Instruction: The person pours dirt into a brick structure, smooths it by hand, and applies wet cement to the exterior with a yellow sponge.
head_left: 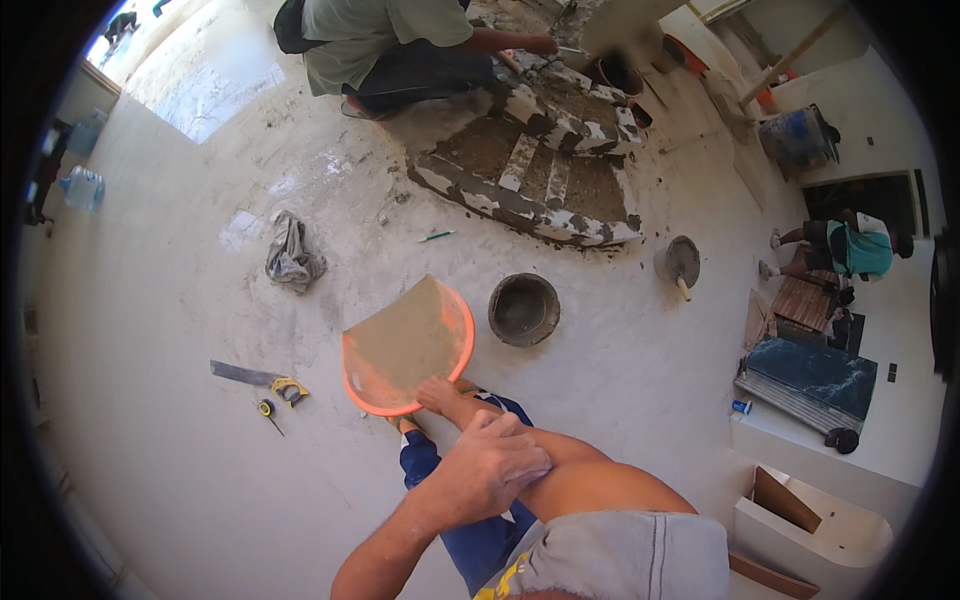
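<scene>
Right hand on the basin's rim, left hand on the forearm

We see an orange basin (467, 340) low in front of us, near our feet, with a flat-faced, grey-brown mass (405, 335) in it; we cannot tell whether that is loose mix or a sheet. Our right hand (437, 394) is clamped on the basin's near rim, its fingers over the edge. Our left hand (490, 458) lies across our right forearm (575, 470), its fingers bent and bunched together against the skin.

Just right of the basin stands a round dark tub (524, 310), and farther right a bucket (681, 260) with grey stuff in it. To the left, a handsaw (250, 375) with a yellow and black grip lies on the pale floor (200, 300), a small yellow and black tool (266, 408) just below it. Beyond lie a crumpled grey cloth (292, 255) and a thin green stick (437, 237).

Farther off, a co-worker (390, 50) crouches by a low, curved masonry structure (530, 190), and another person (860, 245) is at the right, near a dark slab (815, 378).
</scene>
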Tool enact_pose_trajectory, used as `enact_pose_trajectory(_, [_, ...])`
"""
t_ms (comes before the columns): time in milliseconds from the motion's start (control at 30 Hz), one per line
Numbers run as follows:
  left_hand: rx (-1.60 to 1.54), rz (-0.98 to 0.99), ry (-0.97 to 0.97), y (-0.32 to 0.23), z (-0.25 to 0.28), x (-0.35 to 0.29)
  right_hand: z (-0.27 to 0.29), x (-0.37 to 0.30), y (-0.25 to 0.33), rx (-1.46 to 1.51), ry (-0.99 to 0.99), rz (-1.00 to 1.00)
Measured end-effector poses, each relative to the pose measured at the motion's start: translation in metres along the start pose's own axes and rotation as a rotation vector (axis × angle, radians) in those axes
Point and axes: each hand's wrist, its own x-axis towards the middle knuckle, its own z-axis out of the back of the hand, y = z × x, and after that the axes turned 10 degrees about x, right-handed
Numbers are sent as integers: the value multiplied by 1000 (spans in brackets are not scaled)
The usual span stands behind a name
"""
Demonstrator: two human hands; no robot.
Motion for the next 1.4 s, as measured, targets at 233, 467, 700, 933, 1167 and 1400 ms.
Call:
enact_pose_trajectory(233, [-194,67,42,126,-49,-35,-65,134,-64,-43,-196,-125])
enact_pose_trajectory(467, [311,422,165,200,-93,-123,-130,174,-70,-43,-197,-272])
enact_pose_trajectory(700, [172,893,219,154,-120,-230,-86,31,-29,574,-708,-520])
enact_pose_trajectory(933, [469,939,153,118,-120,-224,-53,-313,-30,1068,-727,-1240])
enact_pose_trajectory(1167, [-262,1844,-100,121,-137,-233,-295,-550,-22,1068,-683,-1473])
enact_pose_trajectory(1400, [1084,334,1170,54,-269,-86,-407,-739,-66,1270,-90,-1421])
